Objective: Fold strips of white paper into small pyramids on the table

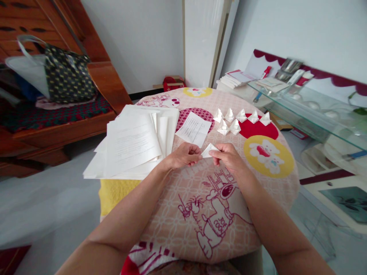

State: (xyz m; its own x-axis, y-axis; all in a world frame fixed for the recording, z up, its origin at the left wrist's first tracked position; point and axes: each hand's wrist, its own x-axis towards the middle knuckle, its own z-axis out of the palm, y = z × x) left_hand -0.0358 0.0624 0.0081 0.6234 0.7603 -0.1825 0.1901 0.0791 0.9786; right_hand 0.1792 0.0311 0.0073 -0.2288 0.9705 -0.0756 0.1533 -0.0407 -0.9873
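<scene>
Between my two hands is a small folded piece of white paper (209, 150), triangular at its top. My left hand (186, 154) pinches its left corner, fingers curled. On its right side the thumb of my right hand (228, 156) presses flat against the paper, with the fingers bent behind. Just beyond them lies a square printed sheet (194, 130). Several folded paper boats (235, 126) stand in two rows at the far right of the table. To the left is a stack of white sheets (132, 143), some printed, fanned unevenly.
A patterned cloth covers the round table (177, 229). Close on the right stands a glass shelf (315, 114) holding small items. At the left is a wooden bench (106, 84) with a dark patterned bag (67, 74) on it.
</scene>
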